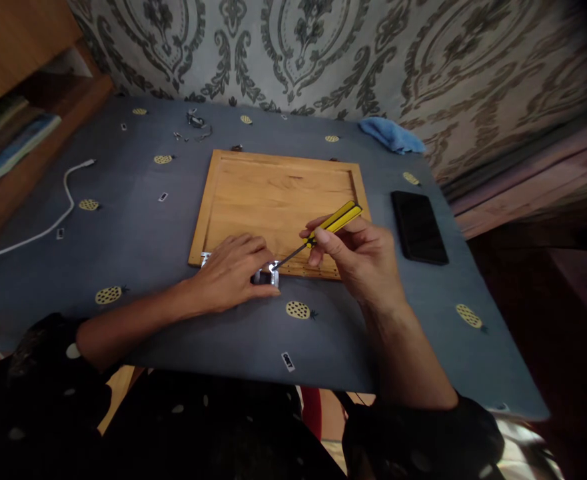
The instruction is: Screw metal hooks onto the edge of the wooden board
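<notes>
A yellow-and-black screwdriver (340,219) is gripped in my right hand (370,263), thumb and fingers closed around the front of its handle. Its thin shaft slants down to the left, and the tip meets a shiny metal fitting (274,276) at the near edge of a framed wooden panel (278,193). My left hand (236,272) lies over that edge, with thumb and fingers closed on the fitting, which is partly hidden under them. Another bit of shiny metal (205,258) shows at the panel's near left corner, beside my left hand.
The panel lies on a table with a grey-blue pineapple-print cloth (138,247). A black phone (420,227) is to the right, a blue cloth (392,136) at the back. Small metal parts (194,120) lie behind the panel. A white cable (68,193) crosses the left side, near shelved books (20,140).
</notes>
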{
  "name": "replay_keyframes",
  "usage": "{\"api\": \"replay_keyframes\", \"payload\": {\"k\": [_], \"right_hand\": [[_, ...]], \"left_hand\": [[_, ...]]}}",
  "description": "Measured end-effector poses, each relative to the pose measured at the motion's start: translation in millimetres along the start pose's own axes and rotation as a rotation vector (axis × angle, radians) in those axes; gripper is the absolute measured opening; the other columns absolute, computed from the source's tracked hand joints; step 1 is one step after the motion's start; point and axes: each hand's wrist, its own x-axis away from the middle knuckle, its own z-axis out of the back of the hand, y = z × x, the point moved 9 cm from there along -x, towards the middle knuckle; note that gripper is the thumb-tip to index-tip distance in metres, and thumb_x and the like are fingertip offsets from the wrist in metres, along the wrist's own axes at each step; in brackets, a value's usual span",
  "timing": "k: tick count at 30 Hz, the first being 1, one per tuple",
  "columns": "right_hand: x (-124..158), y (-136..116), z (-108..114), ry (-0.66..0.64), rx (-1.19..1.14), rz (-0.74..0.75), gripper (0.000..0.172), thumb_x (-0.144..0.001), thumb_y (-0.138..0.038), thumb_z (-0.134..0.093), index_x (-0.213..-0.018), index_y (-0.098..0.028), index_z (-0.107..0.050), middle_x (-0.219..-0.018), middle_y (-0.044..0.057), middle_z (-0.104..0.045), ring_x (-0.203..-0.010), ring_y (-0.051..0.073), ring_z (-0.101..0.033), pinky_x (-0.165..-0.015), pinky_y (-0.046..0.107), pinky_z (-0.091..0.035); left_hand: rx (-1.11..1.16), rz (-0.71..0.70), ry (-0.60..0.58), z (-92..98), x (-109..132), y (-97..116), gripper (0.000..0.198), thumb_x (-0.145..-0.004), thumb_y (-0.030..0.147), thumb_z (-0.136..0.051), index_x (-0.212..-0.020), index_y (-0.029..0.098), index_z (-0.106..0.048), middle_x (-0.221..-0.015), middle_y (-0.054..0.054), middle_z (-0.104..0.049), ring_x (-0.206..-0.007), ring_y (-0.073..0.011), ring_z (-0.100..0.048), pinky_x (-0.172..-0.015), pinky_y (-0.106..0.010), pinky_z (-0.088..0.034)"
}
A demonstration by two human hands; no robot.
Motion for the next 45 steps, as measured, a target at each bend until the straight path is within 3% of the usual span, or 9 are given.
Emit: {"api": "replay_keyframes", "payload": {"k": [8, 17, 32, 41, 45], "right_hand": [[-1, 3, 5, 0.088, 0.092, -0.021, 0.038, -0.071, -0.054, -0.086, -0.073, -0.021, -0.068, -0.060, -0.005, -0.064, -0.043, 0.008, -0.058, -0.043, 0.024, -0.051], [4, -11, 12, 0.180, 0.081, 0.090, 0.034, -0.077, -0.052, -0.083, -0.078, -0.021, -0.069, -0.068, -0.003, -0.068, -0.045, 0.009, -0.059, -0.049, 0.025, -0.054], [8, -11, -3, 0.057, 0.141, 0.019, 0.028, -0.078, -0.047, -0.083, -0.076, -0.023, -0.069, -0.070, -0.002, -0.067, -0.050, 0.011, -0.062, -0.050, 0.026, -0.055], [15, -22, -16, -0.140, 0.083, 0.021, 0.020, -0.085, -0.038, -0.078, -0.098, -0.022, -0.077, -0.097, 0.003, -0.077, -0.059, 0.010, -0.068, -0.058, 0.026, -0.061], [14, -25, -15, -0.113, 0.082, 0.043, 0.013, -0.084, -0.035, -0.079, -0.088, -0.023, -0.078, -0.092, 0.002, -0.078, -0.052, 0.009, -0.065, -0.052, 0.025, -0.059]], "left_hand": [[0.011, 0.000, 0.018, 0.0, 1, -1, 0.046, -0.090, 0.059, -0.067, -0.109, 0.017, -0.066, -0.105, -0.007, -0.065, -0.101, -0.0267, -0.058, -0.085, -0.038, -0.045], [0.019, -0.006, 0.021, 1.5, 1, 0, 0.045, -0.091, 0.057, -0.067, -0.110, 0.017, -0.066, -0.104, -0.007, -0.064, -0.100, -0.0260, -0.059, -0.085, -0.038, -0.045], [0.003, 0.004, 0.008, 0.6, 0, 0, 0.047, -0.089, 0.059, -0.068, -0.109, 0.016, -0.065, -0.105, -0.009, -0.064, -0.101, -0.0269, -0.058, -0.085, -0.038, -0.045], [0.006, -0.005, 0.027, 0.2, 2, -1, 0.049, -0.090, 0.063, -0.064, -0.110, 0.018, -0.065, -0.107, -0.008, -0.064, -0.101, -0.0263, -0.059, -0.086, -0.039, -0.046], [0.021, 0.003, 0.018, 0.5, 1, -1, 0.049, -0.091, 0.062, -0.063, -0.110, 0.017, -0.065, -0.106, -0.008, -0.064, -0.101, -0.0271, -0.058, -0.086, -0.040, -0.046]]}}
